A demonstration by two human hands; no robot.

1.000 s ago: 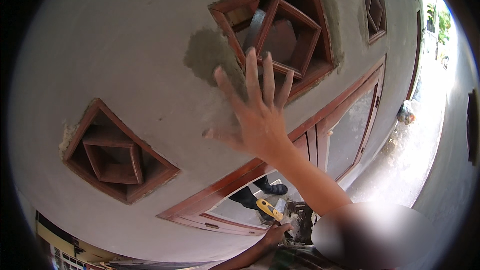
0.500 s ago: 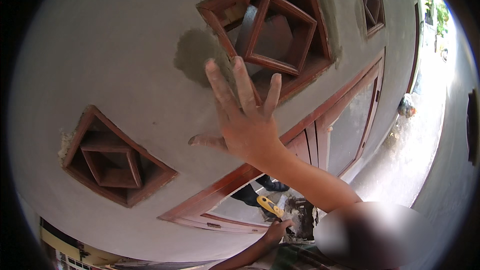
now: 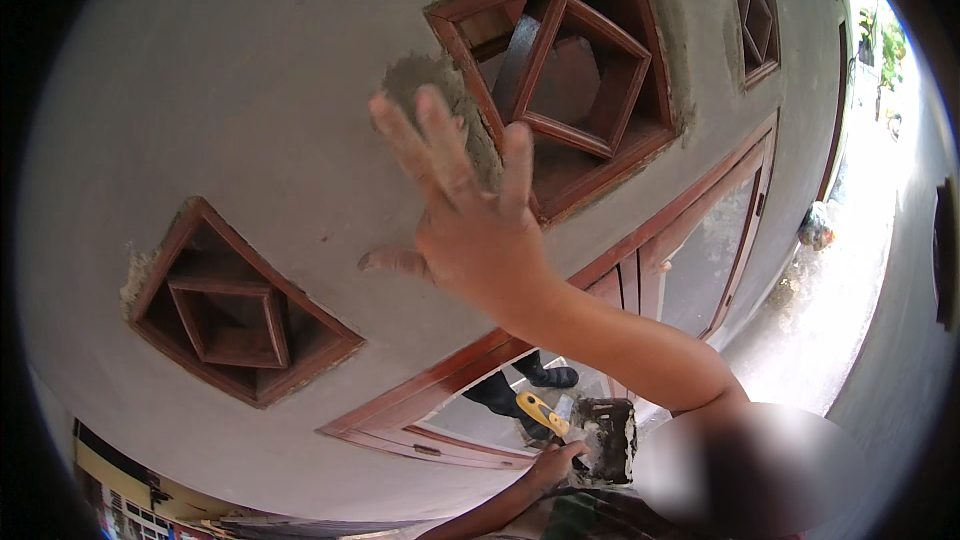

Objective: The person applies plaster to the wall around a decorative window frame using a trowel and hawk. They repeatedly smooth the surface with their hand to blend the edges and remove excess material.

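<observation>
My right hand [image 3: 475, 230] is raised at the wall, fingers spread, with nothing in it. Its fingertips are slightly blurred and overlap a dark damp mortar patch [image 3: 420, 75] beside the red-brown frame [image 3: 560, 205] of a square vent opening. Low in the view, my left hand [image 3: 555, 465] is closed at the edge of a black, mortar-smeared tray [image 3: 605, 430]. A putty knife with a yellow handle [image 3: 540, 412] lies against the tray by the left thumb; whether the fingers also grip it, I cannot tell.
Another framed vent [image 3: 230, 325] is at the left, a smaller one [image 3: 755, 25] at the upper right. Below runs a reddish door or window frame [image 3: 430, 390] with panes. A dark shoe [image 3: 550, 375] shows beneath. At the right, a bright passage [image 3: 850, 270] holds a filled bag [image 3: 815, 227].
My right hand has slid left across the wall, away from the vent frame and over the damp patch. The view has shifted slightly. The left hand keeps its hold on the tray.
</observation>
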